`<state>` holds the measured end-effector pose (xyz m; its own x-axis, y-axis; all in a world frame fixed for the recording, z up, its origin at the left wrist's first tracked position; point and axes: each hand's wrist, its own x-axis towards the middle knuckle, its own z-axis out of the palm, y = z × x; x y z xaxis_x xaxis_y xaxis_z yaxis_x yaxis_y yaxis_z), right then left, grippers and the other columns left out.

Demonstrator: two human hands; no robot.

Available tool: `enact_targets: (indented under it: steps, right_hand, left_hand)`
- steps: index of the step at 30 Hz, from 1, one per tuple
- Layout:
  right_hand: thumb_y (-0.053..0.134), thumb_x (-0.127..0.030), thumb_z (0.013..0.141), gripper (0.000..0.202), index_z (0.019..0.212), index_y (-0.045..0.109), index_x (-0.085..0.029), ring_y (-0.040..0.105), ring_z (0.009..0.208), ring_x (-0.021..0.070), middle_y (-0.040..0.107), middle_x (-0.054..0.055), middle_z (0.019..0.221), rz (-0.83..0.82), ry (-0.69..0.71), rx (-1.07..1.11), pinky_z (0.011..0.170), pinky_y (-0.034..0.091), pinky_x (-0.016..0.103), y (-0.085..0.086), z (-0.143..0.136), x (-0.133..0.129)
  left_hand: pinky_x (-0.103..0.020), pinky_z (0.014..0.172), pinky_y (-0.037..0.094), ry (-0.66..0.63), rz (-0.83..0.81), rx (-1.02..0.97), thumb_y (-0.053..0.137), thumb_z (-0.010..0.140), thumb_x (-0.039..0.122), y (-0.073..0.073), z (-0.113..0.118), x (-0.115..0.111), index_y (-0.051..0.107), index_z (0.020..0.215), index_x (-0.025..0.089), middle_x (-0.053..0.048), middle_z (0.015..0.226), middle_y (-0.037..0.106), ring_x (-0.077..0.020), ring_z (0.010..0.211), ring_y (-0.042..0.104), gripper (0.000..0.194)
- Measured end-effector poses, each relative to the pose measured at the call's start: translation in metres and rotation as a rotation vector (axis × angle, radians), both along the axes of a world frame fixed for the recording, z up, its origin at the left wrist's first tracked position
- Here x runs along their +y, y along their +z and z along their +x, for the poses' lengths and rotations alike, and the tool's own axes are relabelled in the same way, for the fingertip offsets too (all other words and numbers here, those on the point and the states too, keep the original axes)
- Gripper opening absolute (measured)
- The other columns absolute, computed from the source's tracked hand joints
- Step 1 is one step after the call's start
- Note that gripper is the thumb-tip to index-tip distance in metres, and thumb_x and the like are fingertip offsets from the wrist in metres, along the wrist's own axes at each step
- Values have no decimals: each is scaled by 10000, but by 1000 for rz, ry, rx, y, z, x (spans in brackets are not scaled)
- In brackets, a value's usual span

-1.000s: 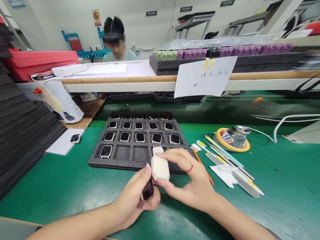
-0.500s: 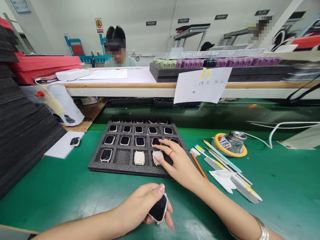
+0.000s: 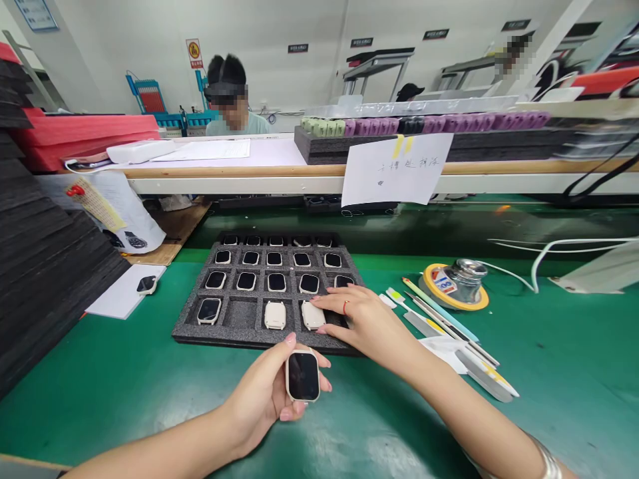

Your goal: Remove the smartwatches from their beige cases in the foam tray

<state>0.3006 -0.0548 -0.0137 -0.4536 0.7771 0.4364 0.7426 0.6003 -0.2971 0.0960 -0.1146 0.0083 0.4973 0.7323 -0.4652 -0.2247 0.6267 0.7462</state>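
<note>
My left hand (image 3: 269, 392) holds a smartwatch body (image 3: 303, 376) without a strap, dark screen up and pale casing, above the green bench in front of the tray. My right hand (image 3: 369, 319) is over the right front of a black foam tray (image 3: 239, 340). Its thumb and fingers are apart at the right edge of a watch lying back-up (image 3: 313, 315), and it covers the front right corner compartment. Another back-up watch (image 3: 275, 315) lies to the left. Several screen-up watches (image 3: 276, 283) fill the rows behind. One front compartment (image 3: 242, 314) holds no watch.
Right of the tray lie pens and spatula-like tools (image 3: 449, 319) and a glass jar (image 3: 469, 273) in a yellow-rimmed ring. Leftward, a watch (image 3: 146, 285) rests on white paper (image 3: 117, 296) beside stacked black foam (image 3: 54, 286). A raised shelf (image 3: 279, 185) crosses behind; a person (image 3: 232, 100) sits beyond it.
My left hand has risen toward the tray and turned the watch so its screen faces me more squarely. My right thumb has slid off the back-up watch to its right edge; the fingers have shifted nearer.
</note>
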Motion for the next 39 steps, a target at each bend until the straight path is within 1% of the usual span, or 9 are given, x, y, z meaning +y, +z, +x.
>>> enact_targets:
  steps: [3,8,16,22,28,31,35,37,39]
  right_hand:
    - [828,-170,724,384,1093,729,-194,695,1052,358,780,98,1049,5,-1,-60,961,498,619,5,1,0]
    - [752,-171,803,373,1171,693,-160,721,990,288,763,114,1102,30,40,-91,1010,501,547,9,0,-3]
    - [513,-152,960,272,1122,727,-199,716,908,256,785,88,975,83,43,-50,905,555,486,6,7,0]
    - [708,-192,861,258,1112,737,-242,708,1025,255,780,38,1061,-13,94,-47,912,572,429,9,5,-1]
    - [669,-172,883,302,1177,708,-225,646,1166,337,756,57,1142,-72,112,-38,990,507,581,7,1,-5]
    - [662,-189,893,290,1179,695,-224,651,1157,325,753,67,1146,-60,123,3,1014,480,594,8,0,-8]
    - [584,-367,961,230,1141,654,-243,697,1041,231,752,72,1087,-13,188,344,945,547,438,19,-11,-26]
    - [677,-497,865,357,1101,628,-234,682,1056,231,731,85,1096,17,295,464,917,558,388,26,-21,-38]
    - [763,-458,801,373,1048,618,-219,649,1112,244,704,102,1133,73,367,425,971,524,396,30,-30,-49]
  left_hand:
    - [-220,461,187,-24,-18,-6,625,771,655,0,2,-4,678,901,130,-63,747,676,-56,453,413,543]
    - [-214,455,199,-24,-29,-36,641,765,642,-1,1,-4,685,905,132,-69,757,680,-58,458,431,531]
    - [-192,438,220,47,-32,-75,610,833,578,-4,-3,2,702,921,120,-83,775,685,-56,465,446,475]
    - [-178,426,233,39,-48,-117,600,853,566,-4,-3,0,711,928,111,-100,792,694,-51,458,454,475]
    - [-165,420,237,86,-70,-200,618,856,539,-4,-5,1,723,955,98,-102,779,690,-44,451,454,464]
    - [-161,409,224,99,-61,-234,604,870,536,-3,-7,1,728,956,92,-102,763,690,-36,434,437,469]
    - [-156,402,218,100,-60,-278,628,851,555,-3,-8,0,730,941,96,-97,760,695,-26,421,423,478]
    - [-154,403,230,109,-75,-301,673,813,566,-3,-7,0,727,882,107,-89,759,699,-25,418,429,467]
    - [-147,404,240,130,-97,-321,724,770,562,-3,-6,0,718,834,120,-67,732,688,-29,430,445,447]
